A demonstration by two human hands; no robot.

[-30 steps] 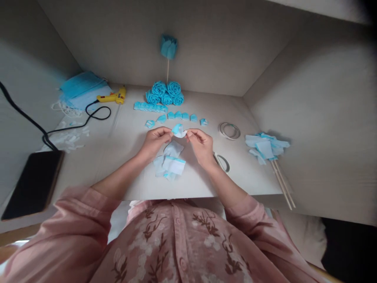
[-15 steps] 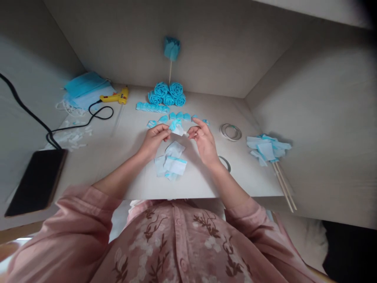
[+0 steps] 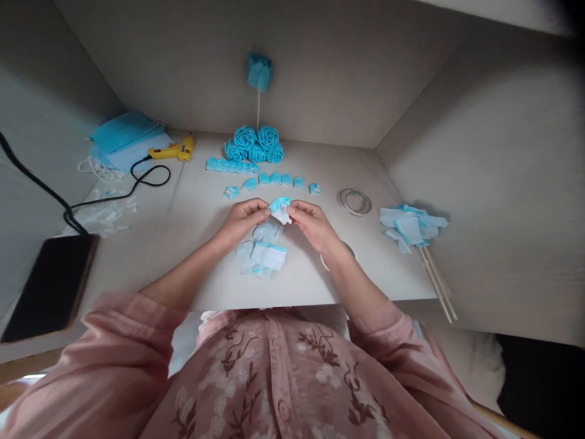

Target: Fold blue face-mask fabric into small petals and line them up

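Between my two hands is a small blue-and-white piece of mask fabric (image 3: 280,211), partly folded. My left hand (image 3: 244,221) pinches its left side with thumb and fingers. My right hand (image 3: 312,223) pinches the opposite side. Just below the hands lie several loose cut fabric pieces (image 3: 269,256), overlapping on the table. Beyond the hands runs a row of small folded blue petals (image 3: 275,178), and behind it a longer strip of overlapping petals (image 3: 232,166).
Blue fabric roses (image 3: 255,145) sit at the back under a blue flower on a stick (image 3: 259,73). Left are face masks (image 3: 125,140), a yellow glue gun (image 3: 173,150), white scraps (image 3: 107,210) and a phone (image 3: 50,286). Right are rings (image 3: 354,202) and sticks (image 3: 436,280) with fabric strips.
My right hand has closed in on the fabric piece and now pinches its right side; its raised fingers have come down. The left hand keeps its hold.
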